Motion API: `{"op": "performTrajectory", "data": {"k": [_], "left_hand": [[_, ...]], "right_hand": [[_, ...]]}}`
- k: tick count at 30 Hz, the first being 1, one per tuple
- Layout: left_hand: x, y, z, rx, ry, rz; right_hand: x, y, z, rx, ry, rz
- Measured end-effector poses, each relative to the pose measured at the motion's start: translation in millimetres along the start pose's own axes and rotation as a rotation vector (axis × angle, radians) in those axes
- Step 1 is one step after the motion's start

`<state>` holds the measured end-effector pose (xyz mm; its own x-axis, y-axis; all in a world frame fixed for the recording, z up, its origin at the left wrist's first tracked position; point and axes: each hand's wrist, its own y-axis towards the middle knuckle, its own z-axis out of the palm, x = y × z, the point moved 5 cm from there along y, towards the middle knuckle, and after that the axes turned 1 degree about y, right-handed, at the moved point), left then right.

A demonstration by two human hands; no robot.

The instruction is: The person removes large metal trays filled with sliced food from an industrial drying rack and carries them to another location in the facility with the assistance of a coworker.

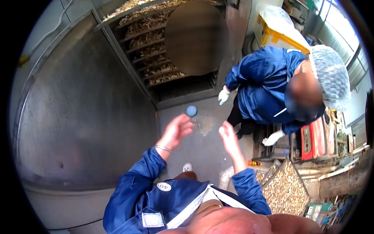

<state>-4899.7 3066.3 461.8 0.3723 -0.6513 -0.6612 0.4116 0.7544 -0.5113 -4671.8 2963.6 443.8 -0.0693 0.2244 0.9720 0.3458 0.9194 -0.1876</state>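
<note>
My left hand is raised over the floor with its fingers apart and loosely bent, holding nothing. A thin bracelet circles that wrist. Across from it is my right hand, seen edge-on, its fingers stretched out and nothing visible in them. Just beyond my left fingertips, lower down, a round blue object shows on the grey floor. Ahead stands a dark cabinet with several stacked trays of pale, dried strips or pieces. A dark round blur hides part of these trays. The cabinet's large metal door hangs open at the left.
At the right a co-worker in a blue jacket, hair net and white gloves leans toward the cabinet. A mesh tray of dried pieces lies at the lower right. Behind the co-worker are a yellow-rimmed bin and a red case.
</note>
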Motion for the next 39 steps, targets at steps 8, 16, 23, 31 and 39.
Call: {"op": "performTrajectory", "data": {"k": [8,16,23,31,39], "left_hand": [[-182,10,-99,-0.189,-0.150,0.415],[-195,-57,-162,-0.371,-0.313,0.536],[-263,-16,-186,-0.309,-0.347,0.605],[-436,93,-173,-0.057,-0.322,0.753],[-528,131,-144,0.211,-0.470,0.854]], "right_hand": [[305,214,29,0.168,0.676,-0.280],[414,391,98,0.235,0.784,-0.273],[428,478,131,-0.145,0.877,-0.138],[437,490,141,-0.155,1.046,-0.318],[423,441,112,-0.109,0.981,-0.452]]}}
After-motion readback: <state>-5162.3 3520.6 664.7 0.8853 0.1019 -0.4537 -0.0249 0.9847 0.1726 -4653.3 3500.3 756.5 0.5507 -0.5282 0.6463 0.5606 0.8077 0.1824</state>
